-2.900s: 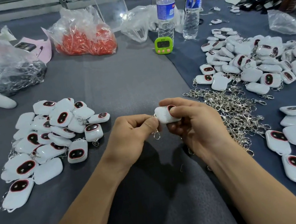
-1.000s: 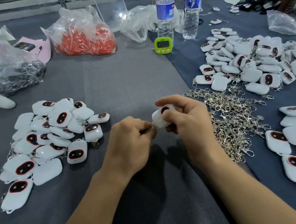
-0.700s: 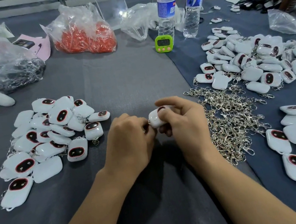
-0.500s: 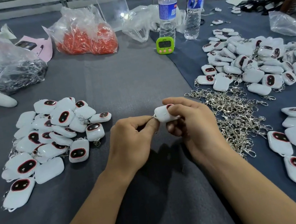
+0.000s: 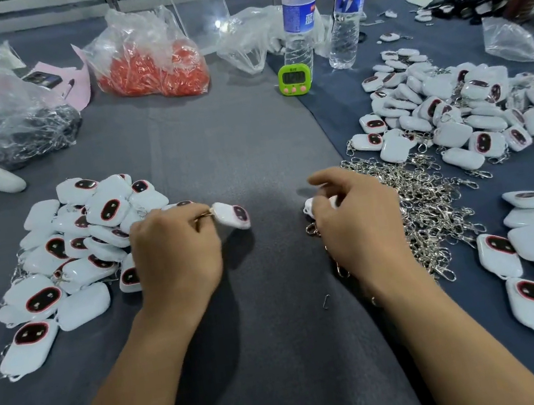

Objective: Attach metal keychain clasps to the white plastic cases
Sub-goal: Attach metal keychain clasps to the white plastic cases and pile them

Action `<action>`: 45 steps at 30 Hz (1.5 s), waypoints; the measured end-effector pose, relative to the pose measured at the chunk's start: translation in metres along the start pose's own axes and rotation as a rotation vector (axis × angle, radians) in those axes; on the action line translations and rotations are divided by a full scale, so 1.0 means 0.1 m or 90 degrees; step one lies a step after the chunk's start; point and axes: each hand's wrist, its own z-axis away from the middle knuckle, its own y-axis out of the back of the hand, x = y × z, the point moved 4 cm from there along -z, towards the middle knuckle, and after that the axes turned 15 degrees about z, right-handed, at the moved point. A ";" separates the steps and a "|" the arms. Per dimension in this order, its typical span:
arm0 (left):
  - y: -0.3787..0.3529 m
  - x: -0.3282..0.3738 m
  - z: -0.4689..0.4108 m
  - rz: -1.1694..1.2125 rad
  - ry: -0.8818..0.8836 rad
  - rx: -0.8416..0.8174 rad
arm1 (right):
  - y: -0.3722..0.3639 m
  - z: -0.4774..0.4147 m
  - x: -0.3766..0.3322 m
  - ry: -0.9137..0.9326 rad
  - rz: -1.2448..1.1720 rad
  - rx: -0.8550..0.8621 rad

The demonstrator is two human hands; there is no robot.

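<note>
Head cam: pinching clasped case (image 5: 231, 215) by clasp end w/ L grip (image 5: 175, 250), long axis pointing right, finished pile (image 5: 90, 235) just left. Curled round fresh case (image 5: 313, 203) w/ R grip (image 5: 355, 220), clasp (image 5: 311, 229) underneath; clasp heap (image 5: 429, 209) just right, nearest R.

white cases (image 5: 96, 228), green timer (image 5: 294, 79)

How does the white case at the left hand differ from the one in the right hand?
The left-hand case shows almost whole, dark oval showing; the right-hand case is mostly hidden by the right hand, only a white edge visible. The left hand pinches the metal clasp on its case; the right hand curls round its case itself. Both are white plastic.
</note>
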 end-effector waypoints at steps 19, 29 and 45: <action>-0.41 0.53 0.38 0.106 -0.139 -0.244 | -0.08 -0.04 0.08 0.081 0.227 -0.098; -0.48 0.50 0.39 0.184 -0.139 -0.279 | -0.11 -0.02 -0.04 0.058 0.079 -0.115; -0.41 0.30 0.23 0.605 0.252 -0.183 | -0.16 0.03 -0.07 -0.135 -0.563 -0.234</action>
